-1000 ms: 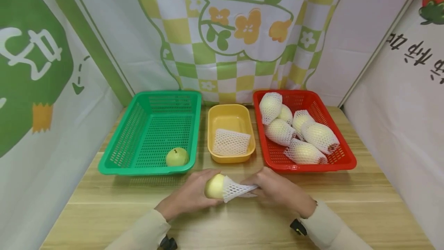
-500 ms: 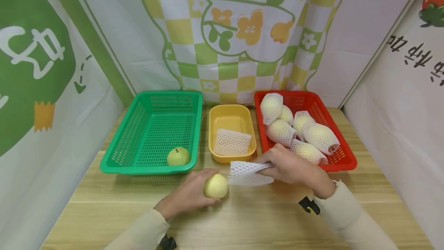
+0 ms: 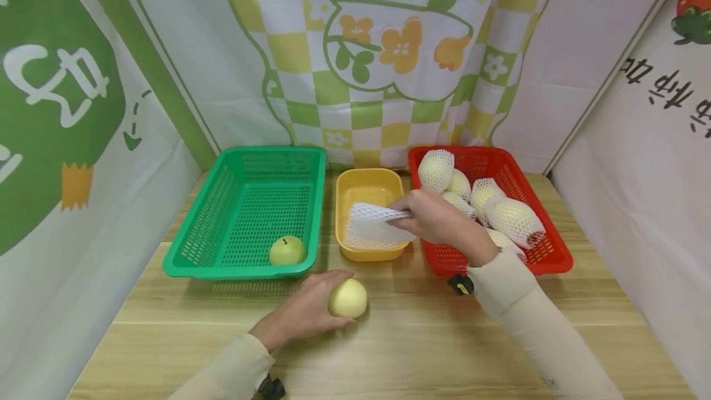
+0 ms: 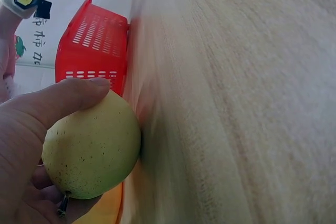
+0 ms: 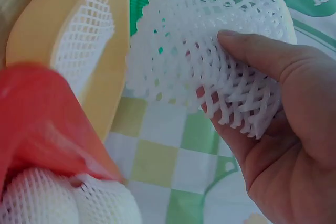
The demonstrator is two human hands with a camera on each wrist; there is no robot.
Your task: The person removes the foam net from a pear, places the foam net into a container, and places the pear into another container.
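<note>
My left hand (image 3: pixel 308 307) grips a bare yellow-green pear (image 3: pixel 348 299) low over the wooden table. In the left wrist view the thumb lies along the top of the pear (image 4: pixel 94 145), and its dark stem points down. Over the yellow tray (image 3: pixel 371 255), my right hand (image 3: pixel 436 218) pinches a white foam net sleeve (image 3: pixel 372 218) by one end. The right wrist view shows the foam net sleeve (image 5: pixel 210 51) between thumb and fingers. Another foam net (image 5: pixel 86 30) lies in the tray, mostly covered in the head view.
At the left, a green basket (image 3: pixel 194 208) holds one bare pear (image 3: pixel 287 250). To the right is a red basket (image 3: pixel 555 258) with several net-wrapped pears (image 3: pixel 513 218). A patterned curtain (image 3: pixel 366 79) hangs behind the containers.
The right hand has pulled the foam net off the pear and carried it up and away, over the yellow tray. The left hand stays nearly in place with the pear.
</note>
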